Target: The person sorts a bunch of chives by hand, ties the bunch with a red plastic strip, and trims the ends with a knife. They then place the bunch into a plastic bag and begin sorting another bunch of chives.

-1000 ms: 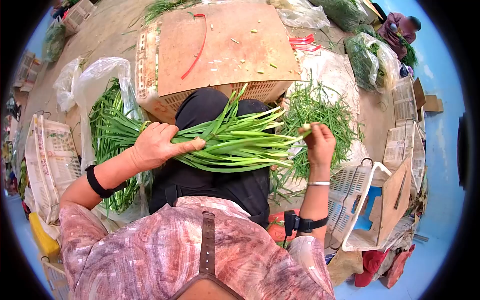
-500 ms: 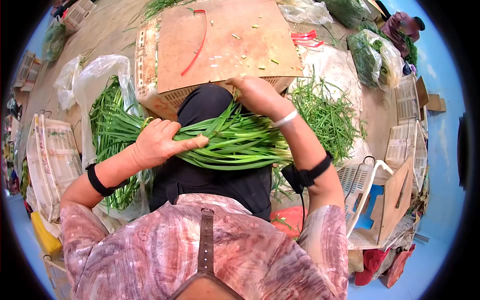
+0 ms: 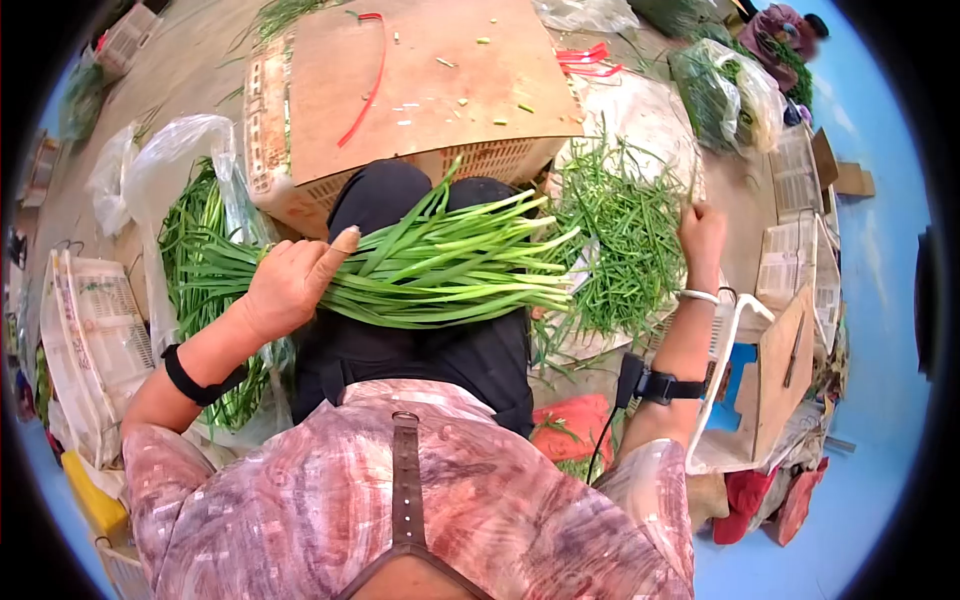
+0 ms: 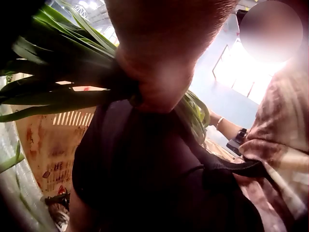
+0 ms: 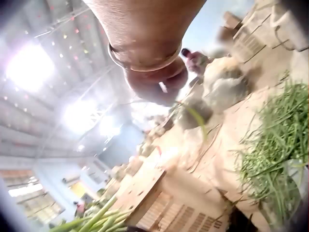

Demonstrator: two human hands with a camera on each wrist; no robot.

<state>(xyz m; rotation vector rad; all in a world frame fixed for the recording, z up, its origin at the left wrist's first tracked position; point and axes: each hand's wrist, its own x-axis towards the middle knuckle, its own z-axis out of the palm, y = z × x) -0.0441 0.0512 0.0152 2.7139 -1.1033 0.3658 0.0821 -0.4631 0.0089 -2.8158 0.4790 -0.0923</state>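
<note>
The left hand [image 3: 290, 285] grips a bunch of long green stalks [image 3: 450, 265] lying across the dark-trousered knees, pale ends to the right, thumb along the top. In the left wrist view that hand [image 4: 157, 72] is dark, with leaves [image 4: 72, 58] fanning out on one side. Out to the right, beyond a heap of loose green trimmings [image 3: 625, 240], the right hand [image 3: 703, 232] is raised with its fingers curled. In the right wrist view a thin green strand [image 5: 195, 116] trails from the right hand [image 5: 157, 84], pinched at the fingers.
A board [image 3: 430, 80] on a crate stands in front, with red strips [image 3: 590, 62] at its edge. Open plastic bags [image 3: 180, 150] of greens stand at left. Crates [image 3: 790, 260] and a bagged bundle [image 3: 725, 95] are at right; another person [image 3: 780, 35] is at back right.
The right hand has swung from the near edge of the board out to the far right. The left hand keeps its grip, its thumb now lifted higher; the head view has shifted slightly.
</note>
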